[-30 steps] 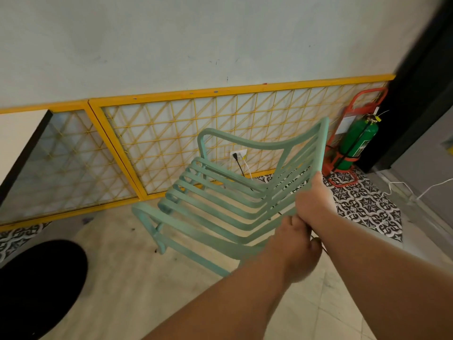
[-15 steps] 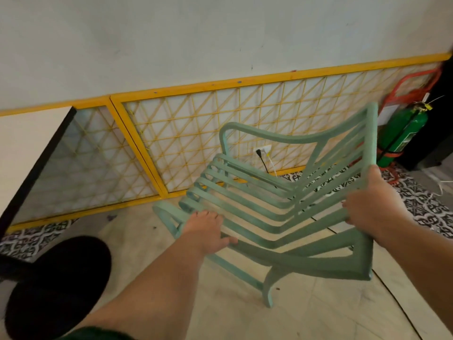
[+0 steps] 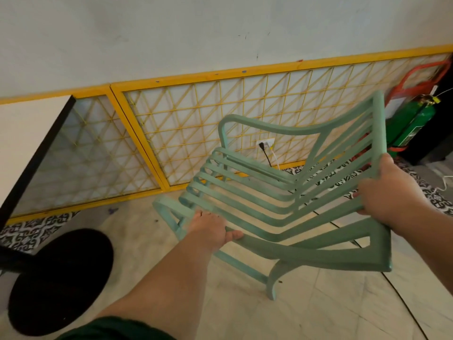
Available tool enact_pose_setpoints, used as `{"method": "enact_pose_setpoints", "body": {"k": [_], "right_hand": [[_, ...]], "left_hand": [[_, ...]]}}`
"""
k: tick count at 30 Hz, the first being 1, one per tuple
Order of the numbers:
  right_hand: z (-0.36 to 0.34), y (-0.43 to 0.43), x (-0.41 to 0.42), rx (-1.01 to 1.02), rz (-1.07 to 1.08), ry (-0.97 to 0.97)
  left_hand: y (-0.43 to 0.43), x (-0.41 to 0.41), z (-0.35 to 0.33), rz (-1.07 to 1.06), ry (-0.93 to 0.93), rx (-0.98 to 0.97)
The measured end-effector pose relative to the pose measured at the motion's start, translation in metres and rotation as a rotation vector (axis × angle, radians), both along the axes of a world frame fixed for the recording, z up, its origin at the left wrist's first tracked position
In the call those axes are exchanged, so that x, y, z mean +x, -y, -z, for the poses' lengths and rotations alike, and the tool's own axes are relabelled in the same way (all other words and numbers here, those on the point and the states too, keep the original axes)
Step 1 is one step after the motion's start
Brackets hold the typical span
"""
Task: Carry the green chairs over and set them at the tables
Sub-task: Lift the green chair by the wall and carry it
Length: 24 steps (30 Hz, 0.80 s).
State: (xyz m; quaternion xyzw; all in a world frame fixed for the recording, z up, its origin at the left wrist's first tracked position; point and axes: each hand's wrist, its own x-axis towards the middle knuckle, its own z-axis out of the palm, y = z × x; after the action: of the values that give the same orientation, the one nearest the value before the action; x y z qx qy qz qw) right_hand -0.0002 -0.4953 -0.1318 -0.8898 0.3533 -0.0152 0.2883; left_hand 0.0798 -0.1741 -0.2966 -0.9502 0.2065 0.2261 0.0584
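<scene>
Green slatted chair (image 3: 282, 200) hangs tilted above the floor right of the worktop (image 3: 36, 148), left hand (image 3: 210, 229) curled on its seat front, right hand (image 3: 389, 192) clasping the backrest edge; lower it level, legs landing together, clear of the black base (image 3: 61, 278).

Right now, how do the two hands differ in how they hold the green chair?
The left hand grips the front of the green chair's slatted seat, low and nearer the table. The right hand clasps the backrest, higher, nearer the fire extinguisher. Both are bare and closed on it.
</scene>
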Motion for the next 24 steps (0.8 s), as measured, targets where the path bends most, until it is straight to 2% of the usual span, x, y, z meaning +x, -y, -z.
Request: {"method": "enact_pose_setpoints", "body": {"k": [8, 14, 21, 24], "right_hand": [[-0.010, -0.011, 0.007, -0.068, -0.163, -0.019], [-0.010, -0.013, 0.016, -0.032, -0.169, -0.003], [-0.004, -0.007, 0.027, -0.177, -0.353, -0.027], [-0.005, -0.005, 0.033, -0.150, -0.351, 0.006]], "left_hand": [[-0.010, -0.024, 0.013, -0.138, 0.006, 0.020], [-0.014, -0.040, 0.020, -0.227, 0.013, 0.060], [-0.017, -0.054, 0.026, -0.270, 0.020, 0.075], [-0.014, -0.062, 0.027, -0.280, 0.041, 0.078]]}}
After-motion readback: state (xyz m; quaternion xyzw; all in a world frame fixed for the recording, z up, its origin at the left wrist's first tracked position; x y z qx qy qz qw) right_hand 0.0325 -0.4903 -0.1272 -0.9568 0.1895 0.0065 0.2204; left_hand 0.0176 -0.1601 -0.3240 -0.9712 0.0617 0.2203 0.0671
